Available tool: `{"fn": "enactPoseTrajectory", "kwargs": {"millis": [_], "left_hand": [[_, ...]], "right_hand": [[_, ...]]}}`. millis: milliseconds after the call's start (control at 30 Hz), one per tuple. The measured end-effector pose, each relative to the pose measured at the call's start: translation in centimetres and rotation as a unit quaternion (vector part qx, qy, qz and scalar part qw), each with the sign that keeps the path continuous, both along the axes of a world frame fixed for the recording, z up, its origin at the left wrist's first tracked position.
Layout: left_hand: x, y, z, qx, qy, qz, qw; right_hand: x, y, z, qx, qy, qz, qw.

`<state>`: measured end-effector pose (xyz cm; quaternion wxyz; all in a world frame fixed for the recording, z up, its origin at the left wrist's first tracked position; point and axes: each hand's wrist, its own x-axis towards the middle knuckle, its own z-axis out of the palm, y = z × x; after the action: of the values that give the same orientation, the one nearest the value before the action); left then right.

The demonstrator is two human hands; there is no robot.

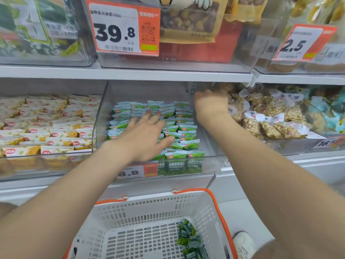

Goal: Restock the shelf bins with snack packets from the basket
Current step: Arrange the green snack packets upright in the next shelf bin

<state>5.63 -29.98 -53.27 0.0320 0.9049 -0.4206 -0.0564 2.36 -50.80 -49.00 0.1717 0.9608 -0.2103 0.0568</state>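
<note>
Snack packets (188,238), a few green ones, lie in the right corner of the basket (149,208) below me; the rest (179,131) stand in neat rows in the clear middle bin (211,161). They look light, soft and crinkly, probably slick, so I'd pinch each by its sealed top edge rather than squeeze the puffed middle.

My left hand (147,135) lies spread flat over the rows, gripping nothing. My right hand (211,105) reaches toward the bin's back right corner; its fingers are hidden, so I cannot tell whether it holds anything.

Yellow packets (46,131) fill the bin to the left, and bags of nuts (270,116) the one to the right. The shelf (130,72) overhead hangs low, leaving little headroom for reaching in.
</note>
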Motion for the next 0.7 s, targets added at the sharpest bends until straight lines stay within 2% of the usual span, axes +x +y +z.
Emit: {"fn": "enactPoseTrajectory", "kwargs": {"millis": [200,300,467,567,700], "left_hand": [[0.5,0.0,-1.8,0.006,0.076,0.031,0.997],[0.6,0.1,-2.0,-0.003,0.078,0.028,0.997],[0.5,0.2,-2.1,-0.016,0.086,0.025,0.996],[0.5,0.4,-2.0,-0.025,0.090,0.021,0.995],[0.7,0.4,-2.2,-0.027,0.091,0.020,0.995]], "right_hand": [[4.9,-0.7,-0.7,-0.032,0.034,-0.005,0.999],[6.0,-1.3,-1.3,-0.055,0.050,0.007,0.997],[7.6,-2.3,-2.1,-0.106,0.033,0.087,0.990],[8.3,-2.6,-3.2,-0.133,0.056,0.092,0.985],[9.0,-3.2,-4.4,-0.099,0.093,0.086,0.987]]}}
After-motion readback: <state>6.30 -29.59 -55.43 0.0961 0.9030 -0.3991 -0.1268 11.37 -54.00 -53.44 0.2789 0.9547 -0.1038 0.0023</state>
